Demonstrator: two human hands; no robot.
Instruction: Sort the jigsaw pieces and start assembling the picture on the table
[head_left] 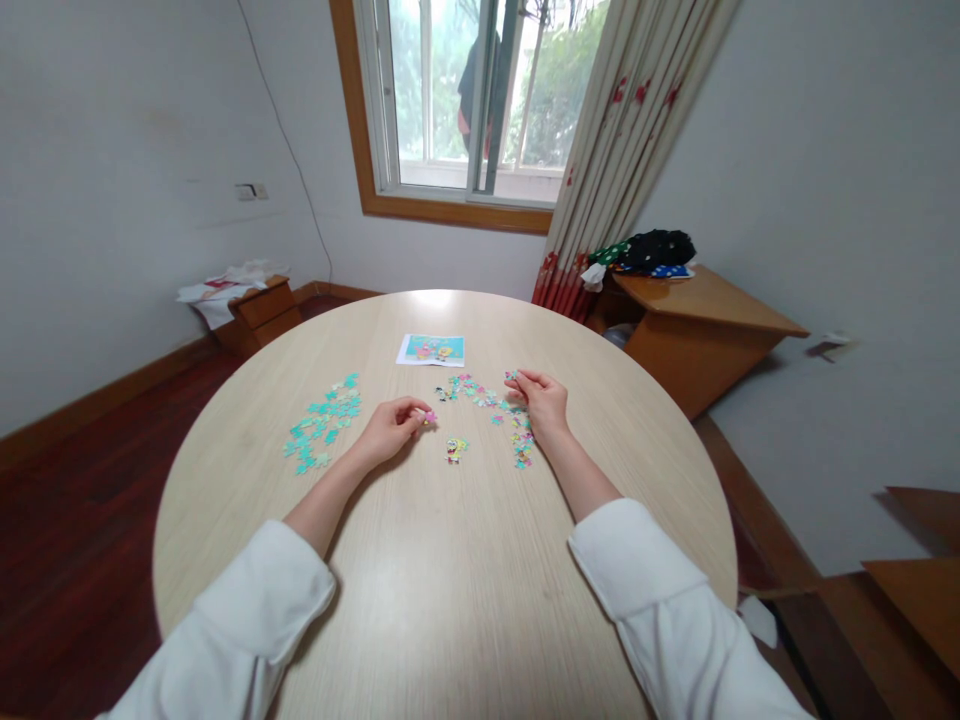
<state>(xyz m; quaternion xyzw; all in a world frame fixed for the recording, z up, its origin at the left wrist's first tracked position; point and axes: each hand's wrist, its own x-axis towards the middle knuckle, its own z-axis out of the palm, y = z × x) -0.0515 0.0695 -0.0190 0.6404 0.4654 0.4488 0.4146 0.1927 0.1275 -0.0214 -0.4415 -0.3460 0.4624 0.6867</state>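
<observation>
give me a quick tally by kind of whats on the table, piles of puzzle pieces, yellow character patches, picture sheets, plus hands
Piles of loose puzzle pieces: 2 (teal pile, mixed-colour pile)
Yellow character patch: 1
Picture sheet: 1
Hands: 2 (left hand, right hand)
Total: 6, with single pieces too small to count surely

On the round, pale wood-grained table [442,600], turquoise jigsaw pieces [302,449] are spread left, multicoloured jigsaw pieces [523,439] right, with a yellow jigsaw cluster [455,449] between and a rectangular printed sheet [432,349] beyond.
</observation>
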